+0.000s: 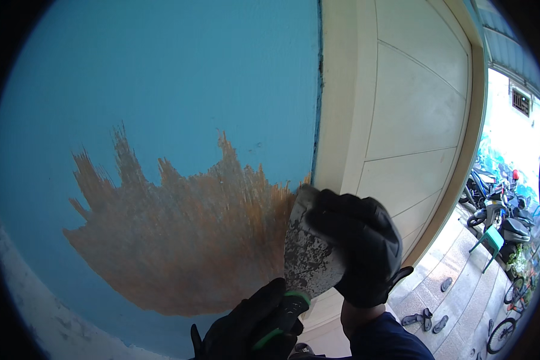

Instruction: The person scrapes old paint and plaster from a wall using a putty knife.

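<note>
Both my hands wear black gloves. My left hand (256,319), at the bottom centre, is closed around the black and green handle (292,306) of a wide scraper. The scraper's metal blade (310,256), speckled with dark and pale residue, points up and to the right, beside the bare patch. My right hand (357,238) grips the blade's right side near its upper corner. To the left spreads a rough brown-grey patch (175,243) with jagged upper edges, where the blue paint of the wall (175,81) is gone.
A cream door frame (339,90) and panelled door (414,103) adjoin the wall on the right. Beyond lie a tiled floor (436,288) with several sandals (441,324), a green stool (494,238), parked motorcycles (490,209) and a bicycle wheel (501,335).
</note>
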`<state>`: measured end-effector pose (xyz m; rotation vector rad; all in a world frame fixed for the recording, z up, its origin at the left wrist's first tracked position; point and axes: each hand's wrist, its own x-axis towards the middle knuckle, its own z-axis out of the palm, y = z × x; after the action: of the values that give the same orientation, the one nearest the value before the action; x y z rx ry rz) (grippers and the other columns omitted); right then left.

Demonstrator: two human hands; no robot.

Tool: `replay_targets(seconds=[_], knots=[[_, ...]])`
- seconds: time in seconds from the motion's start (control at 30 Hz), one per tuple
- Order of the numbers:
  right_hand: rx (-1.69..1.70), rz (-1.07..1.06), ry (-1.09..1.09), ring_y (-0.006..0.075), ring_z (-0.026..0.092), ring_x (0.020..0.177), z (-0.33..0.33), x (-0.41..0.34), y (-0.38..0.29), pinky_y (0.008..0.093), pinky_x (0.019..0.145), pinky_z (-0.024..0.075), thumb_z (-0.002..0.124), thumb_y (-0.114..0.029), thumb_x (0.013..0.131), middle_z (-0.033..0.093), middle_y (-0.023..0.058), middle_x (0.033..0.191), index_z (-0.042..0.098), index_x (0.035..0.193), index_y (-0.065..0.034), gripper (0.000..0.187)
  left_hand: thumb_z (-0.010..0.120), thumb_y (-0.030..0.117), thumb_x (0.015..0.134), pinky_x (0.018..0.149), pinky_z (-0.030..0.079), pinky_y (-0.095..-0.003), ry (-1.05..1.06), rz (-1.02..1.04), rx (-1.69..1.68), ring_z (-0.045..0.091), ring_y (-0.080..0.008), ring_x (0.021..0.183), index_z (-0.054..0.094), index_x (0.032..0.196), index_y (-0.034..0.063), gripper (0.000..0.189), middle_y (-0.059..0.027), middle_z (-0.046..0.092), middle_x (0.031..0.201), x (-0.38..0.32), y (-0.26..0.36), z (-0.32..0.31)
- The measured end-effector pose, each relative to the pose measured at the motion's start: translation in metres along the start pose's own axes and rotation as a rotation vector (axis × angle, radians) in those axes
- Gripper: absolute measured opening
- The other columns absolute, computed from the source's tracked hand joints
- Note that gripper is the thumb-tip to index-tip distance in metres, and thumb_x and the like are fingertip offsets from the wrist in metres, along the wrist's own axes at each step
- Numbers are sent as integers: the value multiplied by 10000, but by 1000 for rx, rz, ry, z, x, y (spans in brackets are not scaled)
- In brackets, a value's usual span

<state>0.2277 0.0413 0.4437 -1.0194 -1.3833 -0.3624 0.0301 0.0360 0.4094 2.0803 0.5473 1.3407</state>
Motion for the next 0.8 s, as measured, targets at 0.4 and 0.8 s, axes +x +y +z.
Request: replay_targets(seconds=[0.4, 0.8], knots=[[-130, -171, -91, 268, 724, 1037, -5, 0, 12, 395, 906, 582, 795, -85, 739, 754, 102, 1051, 807, 970, -64, 232, 691, 174, 993, 861, 585, -333, -16, -55, 89, 746, -212, 941, 607, 1410, 17, 453, -151, 715, 1269, -8, -1, 6], [-107, -192, -85, 277, 727, 1056, -6, 5, 11, 402, 939, 581, 839, -105, 691, 757, 110, 1070, 803, 975, -55, 290, 691, 170, 992, 895, 574, -337, -5, -162, -179, 734, -215, 992, 597, 1422, 33, 460, -151, 709, 1283, -6, 5, 4]])
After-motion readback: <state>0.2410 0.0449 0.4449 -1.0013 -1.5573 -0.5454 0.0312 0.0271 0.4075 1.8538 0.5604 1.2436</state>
